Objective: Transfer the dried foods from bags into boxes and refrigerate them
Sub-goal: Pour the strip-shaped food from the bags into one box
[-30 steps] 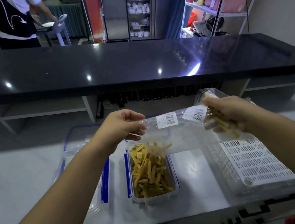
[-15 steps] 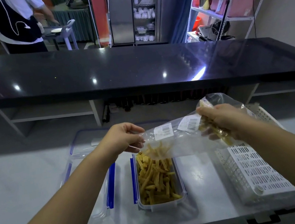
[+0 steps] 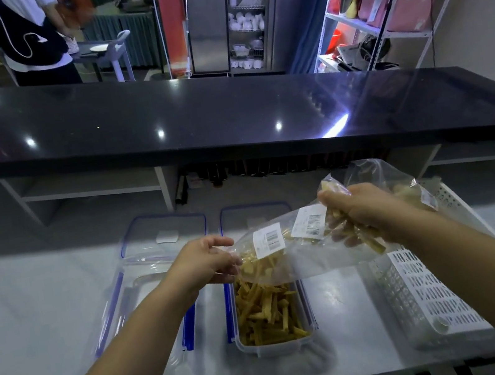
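Now, left grip [image 3: 206, 261] pinches the mouth of the bag [image 3: 311, 261] just above the box [image 3: 276, 347], right grip [image 3: 362, 214] clenches its raised end; dried strips [image 3: 267, 311] fill the box.

Glossy black counter [image 3: 227, 115]; white metal shelving [image 3: 375, 18] right.

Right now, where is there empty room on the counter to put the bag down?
Bare counter lies between the filled box and the white basket. A wider bare stretch lies left of the empty box. The middle is crowded: both boxes, their lids behind, the bag above.
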A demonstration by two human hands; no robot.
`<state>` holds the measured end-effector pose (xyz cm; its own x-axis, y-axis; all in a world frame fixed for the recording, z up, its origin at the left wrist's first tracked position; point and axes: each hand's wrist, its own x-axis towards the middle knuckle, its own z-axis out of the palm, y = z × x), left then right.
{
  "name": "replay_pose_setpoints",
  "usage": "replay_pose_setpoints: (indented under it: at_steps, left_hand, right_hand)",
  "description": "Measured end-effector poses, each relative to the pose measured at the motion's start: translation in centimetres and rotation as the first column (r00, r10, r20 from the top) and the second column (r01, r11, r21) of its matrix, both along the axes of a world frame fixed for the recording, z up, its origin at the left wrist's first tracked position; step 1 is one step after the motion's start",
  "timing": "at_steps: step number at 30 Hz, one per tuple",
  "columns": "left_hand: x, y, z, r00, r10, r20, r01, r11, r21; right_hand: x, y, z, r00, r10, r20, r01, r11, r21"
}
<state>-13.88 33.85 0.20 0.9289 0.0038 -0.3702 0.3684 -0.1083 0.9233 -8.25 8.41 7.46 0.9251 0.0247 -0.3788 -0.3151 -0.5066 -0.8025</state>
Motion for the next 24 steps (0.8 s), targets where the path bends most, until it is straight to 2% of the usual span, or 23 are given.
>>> replay_pose_setpoints:
  at_steps: [10,15,19,24]
  left_hand:
    - [0.1,-0.4,-2.2,0.997,-0.011,-0.081,0.018,0.996,0.085]
    - [0.1,-1.0,-3.2,0.995,0.033,-0.093,-0.021,0.993,0.120]
    - [0.2,-1.2,-3.4,0.993,0.084,-0.085,-0.073,0.990,0.119]
    - [0.1,-0.9,-3.6,0.991,0.094,-0.092,-0.084,0.990,0.110]
  right_hand:
    - [-0.6,0.5,-0.5,0.998,-0.022,-0.052,0.020,0.999,-0.039]
    - [-0.7,0.2,-1.1,0.998,-0.037,-0.041,0.031,0.990,-0.141]
    - [-1.2,0.2,-0.9,0.999,-0.009,-0.044,0.009,1.000,-0.011]
    - [-1.5,0.3,-1.2,0.999,-0.010,0.030,0.011,0.998,-0.055]
